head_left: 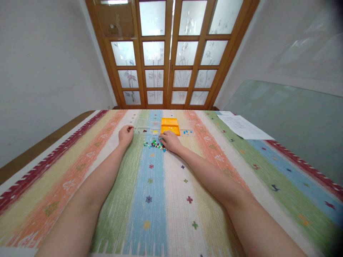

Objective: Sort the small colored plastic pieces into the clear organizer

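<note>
My left hand is closed, thumb and fingers together, beside the left end of a clear plastic box. What it pinches, if anything, is too small to name. My right hand reaches over the right edge of a pile of small mixed-colour pieces, mostly green, white, dark and blue. Its fingers bend down together, and their tips are too small to show what they hold. Just behind this hand stands an open orange box with a few white pieces inside. Dark pieces lie in the left clear box.
Yellow pieces lie in a clear box left of the orange one, blue pieces in another to its right. A striped cloth covers the table. Paper sheets lie at the right, and wooden glazed doors stand beyond.
</note>
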{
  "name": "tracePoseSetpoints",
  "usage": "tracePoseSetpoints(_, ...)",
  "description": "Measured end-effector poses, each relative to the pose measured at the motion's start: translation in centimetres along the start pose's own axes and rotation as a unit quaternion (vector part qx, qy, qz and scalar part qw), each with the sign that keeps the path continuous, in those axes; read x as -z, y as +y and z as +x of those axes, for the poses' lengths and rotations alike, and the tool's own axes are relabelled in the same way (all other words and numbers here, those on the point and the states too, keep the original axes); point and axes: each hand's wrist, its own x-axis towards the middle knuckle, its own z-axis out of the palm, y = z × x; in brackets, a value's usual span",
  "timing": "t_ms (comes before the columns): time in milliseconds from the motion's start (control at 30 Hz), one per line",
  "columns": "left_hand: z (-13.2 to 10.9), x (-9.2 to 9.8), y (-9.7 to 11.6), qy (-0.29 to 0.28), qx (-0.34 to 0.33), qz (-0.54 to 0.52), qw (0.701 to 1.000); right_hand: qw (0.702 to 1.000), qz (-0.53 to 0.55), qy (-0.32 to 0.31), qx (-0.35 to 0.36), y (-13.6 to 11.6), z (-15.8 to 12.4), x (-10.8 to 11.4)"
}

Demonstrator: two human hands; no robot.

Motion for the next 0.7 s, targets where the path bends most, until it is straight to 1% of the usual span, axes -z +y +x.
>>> tracePoseSetpoints(100, -0.7, -0.3, 1.4, -0.040, -0.061, 0.015, 0.997, 1.000, 0.000, -0.013, 0.010, 0.0, 0.3, 0.1)
tracePoseSetpoints(233, -1.6, -0.7, 3.3, -0.097, -0.127, 0.037, 0.986, 1.000, 0.007, -0.018, 0.010, 0.0, 0.3, 0.4)
tracePoseSetpoints(333, -2.2, -1.0, 4.3, -0.133, -0.169, 0.043, 0.976, 1.000, 0.008, -0.018, -0.009, -0.2, 0.3, 0.6)
tracePoseSetpoints(467, -2.7, -1.1, 5.2, -0.158, -0.226, 0.048, 0.960, 0.999, 0.004, -0.020, -0.039, -0.2, 0.5, 0.4)
tracePoseSetpoints(567, -3.1, -1.1, 5.8, -0.176, -0.260, 0.042, 0.949, 0.999, 0.012, -0.007, -0.046, 0.1, 0.5, 0.2)
tracePoseSetpoints(700, -3.4, -1.2, 6.4, -0.210, -0.280, 0.044, 0.936, 0.995, 0.054, 0.040, -0.074, 0.8, 0.4, 0.0)
